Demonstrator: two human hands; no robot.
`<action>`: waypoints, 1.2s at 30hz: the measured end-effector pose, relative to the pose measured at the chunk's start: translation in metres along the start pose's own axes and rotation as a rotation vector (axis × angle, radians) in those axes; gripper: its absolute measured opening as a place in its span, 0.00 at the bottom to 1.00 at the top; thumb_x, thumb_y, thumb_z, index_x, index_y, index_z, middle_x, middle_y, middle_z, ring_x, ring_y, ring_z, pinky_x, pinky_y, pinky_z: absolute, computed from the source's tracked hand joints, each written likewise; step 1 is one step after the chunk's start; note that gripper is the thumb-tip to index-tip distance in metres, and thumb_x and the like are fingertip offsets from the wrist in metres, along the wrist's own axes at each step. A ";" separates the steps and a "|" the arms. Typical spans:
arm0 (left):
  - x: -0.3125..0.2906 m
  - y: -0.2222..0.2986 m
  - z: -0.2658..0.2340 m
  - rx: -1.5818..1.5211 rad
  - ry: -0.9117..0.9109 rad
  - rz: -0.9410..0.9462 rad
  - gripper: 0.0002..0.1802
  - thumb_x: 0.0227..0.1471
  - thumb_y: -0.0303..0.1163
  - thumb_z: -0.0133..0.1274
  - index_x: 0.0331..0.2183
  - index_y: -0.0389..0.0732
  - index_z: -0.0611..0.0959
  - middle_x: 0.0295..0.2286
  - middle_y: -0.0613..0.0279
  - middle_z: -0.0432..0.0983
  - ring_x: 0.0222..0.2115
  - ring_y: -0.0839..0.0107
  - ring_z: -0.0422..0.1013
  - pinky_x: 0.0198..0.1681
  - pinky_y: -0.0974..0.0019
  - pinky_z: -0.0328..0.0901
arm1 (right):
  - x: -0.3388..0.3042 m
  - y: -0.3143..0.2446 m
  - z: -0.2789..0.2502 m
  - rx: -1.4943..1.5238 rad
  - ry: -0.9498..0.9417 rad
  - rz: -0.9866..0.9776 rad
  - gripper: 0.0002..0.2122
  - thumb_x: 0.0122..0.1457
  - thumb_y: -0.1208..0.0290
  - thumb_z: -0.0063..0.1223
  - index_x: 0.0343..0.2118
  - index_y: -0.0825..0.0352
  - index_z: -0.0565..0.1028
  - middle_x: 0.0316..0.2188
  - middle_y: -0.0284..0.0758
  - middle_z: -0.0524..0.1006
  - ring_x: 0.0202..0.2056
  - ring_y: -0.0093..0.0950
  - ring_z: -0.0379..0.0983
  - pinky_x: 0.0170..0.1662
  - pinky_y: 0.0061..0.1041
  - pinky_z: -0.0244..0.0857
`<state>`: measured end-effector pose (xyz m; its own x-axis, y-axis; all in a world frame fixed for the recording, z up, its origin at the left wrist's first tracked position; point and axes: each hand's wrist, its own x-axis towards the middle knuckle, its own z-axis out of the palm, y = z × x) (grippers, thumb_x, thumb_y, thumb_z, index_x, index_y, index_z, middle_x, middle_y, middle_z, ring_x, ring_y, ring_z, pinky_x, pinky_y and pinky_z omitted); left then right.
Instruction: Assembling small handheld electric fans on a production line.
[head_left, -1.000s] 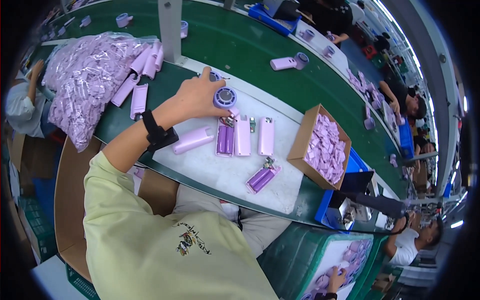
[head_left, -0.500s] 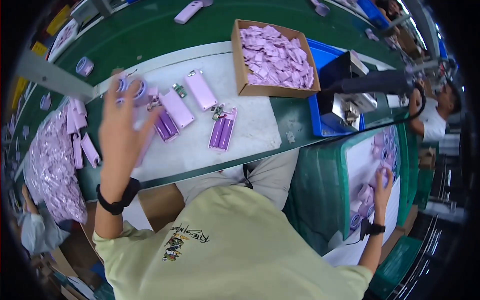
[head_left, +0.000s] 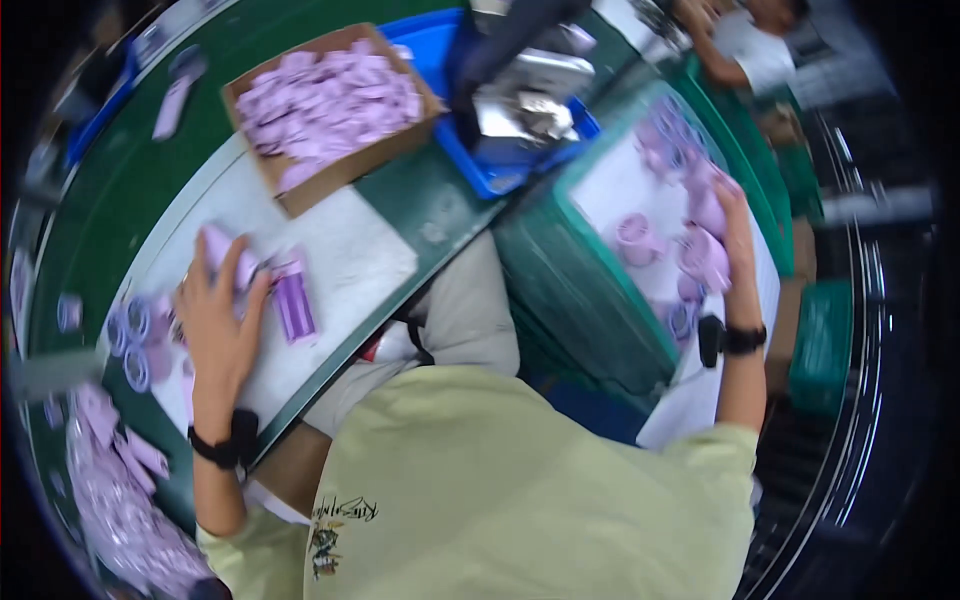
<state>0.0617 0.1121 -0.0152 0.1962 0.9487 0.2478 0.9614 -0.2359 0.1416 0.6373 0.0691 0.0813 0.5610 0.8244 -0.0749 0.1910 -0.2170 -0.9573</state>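
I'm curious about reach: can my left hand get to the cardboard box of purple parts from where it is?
Probably yes. The left hand rests on the white mat, and the cardboard box sits just beyond that mat with only bare surface between.

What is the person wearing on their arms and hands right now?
Both hands are bare, no gloves. The left hand has a black wristband on its wrist; the right hand has a black watch-like band. Short pale yellow-green T-shirt sleeves leave the forearms uncovered.
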 end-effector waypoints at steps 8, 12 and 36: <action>-0.006 0.021 -0.013 -0.104 -0.082 0.010 0.25 0.54 0.45 0.53 0.52 0.50 0.76 0.60 0.51 0.58 0.54 0.50 0.61 0.59 0.52 0.50 | -0.017 0.000 0.000 -0.039 0.051 0.027 0.20 0.60 0.60 0.52 0.51 0.64 0.66 0.40 0.40 0.72 0.30 0.29 0.76 0.30 0.25 0.74; 0.003 0.005 -0.009 0.073 0.070 0.100 0.25 0.53 0.45 0.55 0.52 0.49 0.76 0.60 0.51 0.58 0.53 0.49 0.62 0.58 0.52 0.52 | -0.020 -0.017 -0.008 -0.041 0.066 0.028 0.20 0.60 0.59 0.52 0.51 0.64 0.66 0.40 0.40 0.73 0.30 0.29 0.76 0.29 0.24 0.74; -0.001 -0.001 0.005 0.052 0.253 0.003 0.32 0.50 0.59 0.52 0.51 0.49 0.76 0.53 0.45 0.65 0.50 0.47 0.63 0.53 0.49 0.58 | -0.082 -0.107 0.168 -0.177 -0.567 -0.434 0.20 0.64 0.57 0.42 0.57 0.58 0.65 0.34 0.37 0.74 0.22 0.21 0.72 0.22 0.13 0.66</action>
<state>0.0615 0.1124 -0.0204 0.1512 0.8638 0.4806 0.9708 -0.2214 0.0925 0.4354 0.1123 0.1434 -0.0888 0.9886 0.1219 0.4555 0.1492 -0.8777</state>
